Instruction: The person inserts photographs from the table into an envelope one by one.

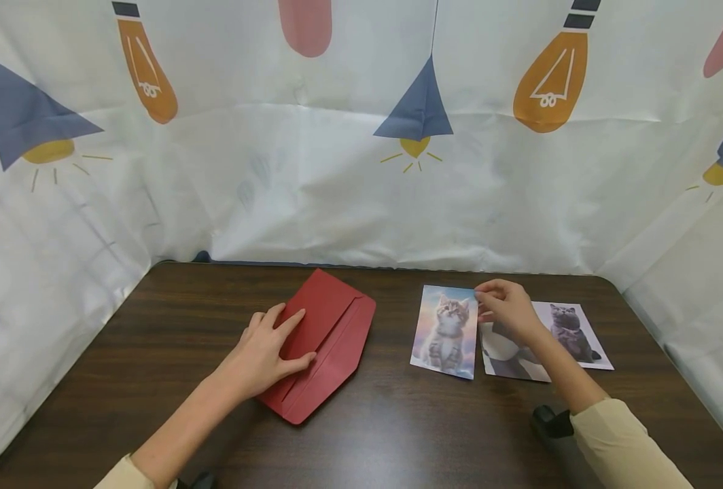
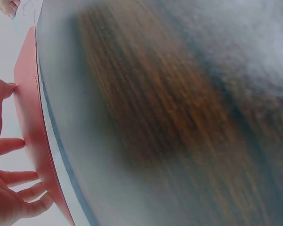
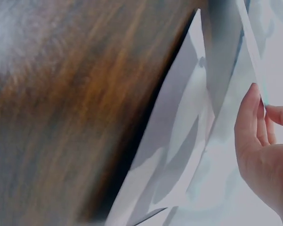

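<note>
A red envelope (image 1: 331, 339) lies slanted left of the table's middle, its flap side facing up and the flap unfolded toward the right. On it rests my left hand (image 1: 270, 356), fingers spread and fingertips touching the paper; the left wrist view shows the same fingers against the red envelope (image 2: 30, 113). My right hand (image 1: 508, 309) pinches the upper right corner of a kitten photo card (image 1: 447, 333) between thumb and fingers. In the right wrist view that card appears nearly edge-on. Under my right forearm lie two more photo cards, partly hidden.
One of those cards shows a grey cat (image 1: 572, 333); the other, in front of it, has brown and white shapes (image 1: 511, 360). The dark wooden table (image 1: 398, 435) ends at a white curtain (image 1: 337, 204) printed with lamps, which also runs along both sides.
</note>
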A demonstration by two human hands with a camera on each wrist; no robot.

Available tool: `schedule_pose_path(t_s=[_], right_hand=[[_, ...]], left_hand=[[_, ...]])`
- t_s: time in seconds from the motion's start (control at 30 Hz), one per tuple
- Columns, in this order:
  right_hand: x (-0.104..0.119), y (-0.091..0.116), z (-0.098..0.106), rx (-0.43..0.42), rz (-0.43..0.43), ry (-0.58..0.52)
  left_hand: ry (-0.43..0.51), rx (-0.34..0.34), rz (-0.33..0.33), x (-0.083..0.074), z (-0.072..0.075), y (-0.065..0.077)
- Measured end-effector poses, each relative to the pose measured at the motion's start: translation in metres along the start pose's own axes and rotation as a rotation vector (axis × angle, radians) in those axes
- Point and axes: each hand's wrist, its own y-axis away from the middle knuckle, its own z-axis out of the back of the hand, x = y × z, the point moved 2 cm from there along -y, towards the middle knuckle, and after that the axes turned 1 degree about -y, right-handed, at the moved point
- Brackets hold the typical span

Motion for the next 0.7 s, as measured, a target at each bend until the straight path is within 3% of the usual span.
schedule_pose_path(t_s=[0.37,0.7], right_hand=[[0.005,0.000,0.002,0.046,-0.024,0.083],[0.012,0.001,0.000,0.026,0.066,0.206]], left_hand=[[0.012,-0.012,-0.004,-0.005,0.002,-0.006],[0.047,0.000,-0.022,-0.011,0.001,-0.011]])
